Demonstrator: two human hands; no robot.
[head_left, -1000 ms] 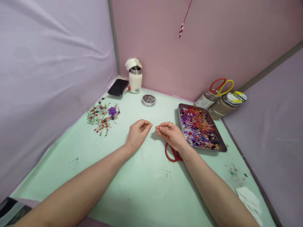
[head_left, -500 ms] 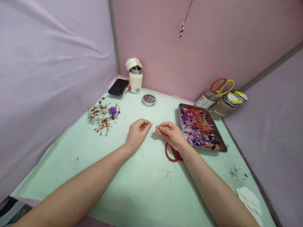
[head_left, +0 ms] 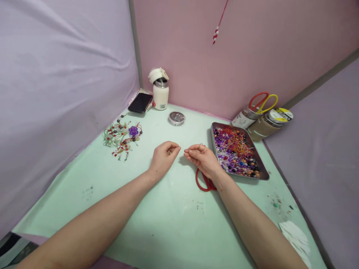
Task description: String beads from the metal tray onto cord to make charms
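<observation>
Left hand and right hand face each other, fingers pinched nearly closed, holding nothing I can make out, while the bead tray lies just beyond the right, the nearer hand, its long side slanting toward the person.

the tabletop is pale mint green, the back wall dusty pink, the side cloth lilac. the scissors have red handles. beads mix purple, black, orange and clear; threads show red and orange. the bottle is cream, the phone black.
</observation>
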